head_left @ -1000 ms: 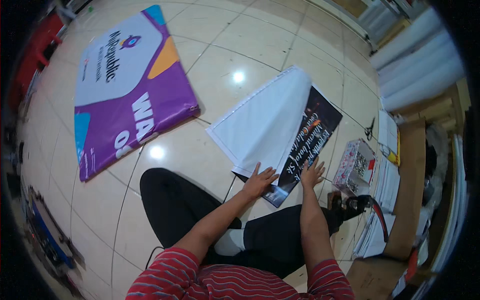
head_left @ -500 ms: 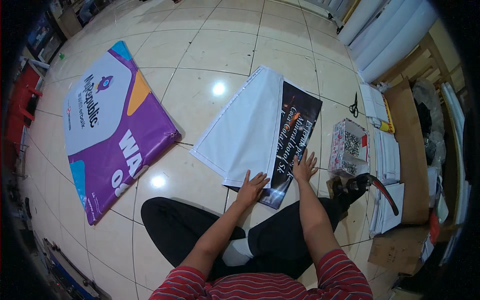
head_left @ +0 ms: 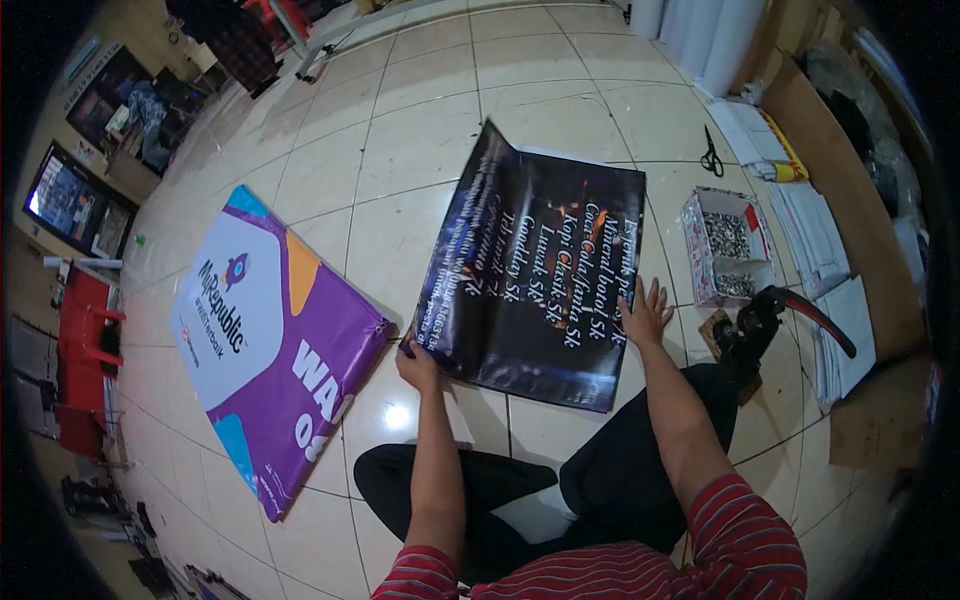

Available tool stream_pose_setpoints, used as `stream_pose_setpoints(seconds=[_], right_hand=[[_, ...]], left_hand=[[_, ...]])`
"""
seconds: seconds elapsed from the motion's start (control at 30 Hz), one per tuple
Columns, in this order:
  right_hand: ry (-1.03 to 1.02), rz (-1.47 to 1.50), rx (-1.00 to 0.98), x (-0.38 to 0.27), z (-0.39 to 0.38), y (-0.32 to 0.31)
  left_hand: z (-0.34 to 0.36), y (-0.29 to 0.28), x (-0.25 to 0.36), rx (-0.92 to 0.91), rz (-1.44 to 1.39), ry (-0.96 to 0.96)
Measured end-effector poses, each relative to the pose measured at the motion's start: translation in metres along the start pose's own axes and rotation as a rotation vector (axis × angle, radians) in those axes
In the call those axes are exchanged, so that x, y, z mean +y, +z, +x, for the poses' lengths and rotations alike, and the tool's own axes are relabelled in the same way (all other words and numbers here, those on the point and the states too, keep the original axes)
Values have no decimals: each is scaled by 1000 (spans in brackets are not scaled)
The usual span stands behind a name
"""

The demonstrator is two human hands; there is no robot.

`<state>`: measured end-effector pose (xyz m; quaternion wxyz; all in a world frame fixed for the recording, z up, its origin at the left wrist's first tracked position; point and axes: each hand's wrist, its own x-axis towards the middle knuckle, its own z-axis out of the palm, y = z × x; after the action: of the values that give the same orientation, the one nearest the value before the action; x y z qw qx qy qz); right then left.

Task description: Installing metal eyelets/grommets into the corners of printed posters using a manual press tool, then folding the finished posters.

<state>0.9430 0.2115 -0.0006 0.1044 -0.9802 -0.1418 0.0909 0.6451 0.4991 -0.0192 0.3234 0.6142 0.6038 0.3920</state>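
Note:
A black printed vinyl banner [head_left: 540,290] with white lettering lies on the tiled floor before my crossed legs. Its left part tilts up off the floor along the edge. My left hand [head_left: 418,368] is closed on the lower left corner, thumb on top. On the opposite side, my right hand [head_left: 648,314] rests at the banner's right edge, fingers spread and holding nothing. To the left lies a folded purple and white banner [head_left: 355,320], close to my left hand but apart from it.
Right of the banner stands an open box [head_left: 698,262] of small metal pieces, with a black hand press [head_left: 757,335] nearer me. Scissors [head_left: 711,152] lie beyond. Folded white sheets [head_left: 812,232] line the right side. Red plastic chairs [head_left: 88,355] stand far left; people are in the background.
The folded-over white flap has been opened leftward, showing more of the black printed face. My left hand moved left with its edge. My right hand stays by the right edge. The view has shifted.

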Motion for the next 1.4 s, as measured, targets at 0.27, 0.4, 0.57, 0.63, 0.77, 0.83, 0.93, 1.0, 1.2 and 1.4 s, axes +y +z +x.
stream_pose_setpoints(seconds=[0.27, 0.4, 0.57, 0.63, 0.77, 0.83, 0.93, 1.0, 1.2, 1.4], right_hand=[[144, 280, -477, 10, -18, -4], [-57, 275, -358, 23, -1, 19], [312, 523, 15, 19, 18, 0], [337, 574, -227, 28, -1, -8], [89, 616, -347, 29, -3, 10], [135, 695, -471, 11, -4, -13], [-133, 717, 20, 32, 18, -1], [-56, 605, 237, 40, 37, 1], [-453, 805, -260, -3, -57, -132], [178, 690, 24, 189, -149, -182]], left_hand=[[46, -20, -6, -505, 220, 148], [68, -6, -31, -610, -132, -161], [35, 15, -27, -621, 280, 263], [-3, 24, 13, -454, 56, 79], [12, 40, -8, -450, -135, -66], [27, 23, -6, -653, 60, -202], [16, 15, -2, -936, -147, -410], [-15, 14, 16, -1033, -127, -476], [-100, 5, 22, -674, -362, -444], [-152, 39, 29, -517, -341, -437]])
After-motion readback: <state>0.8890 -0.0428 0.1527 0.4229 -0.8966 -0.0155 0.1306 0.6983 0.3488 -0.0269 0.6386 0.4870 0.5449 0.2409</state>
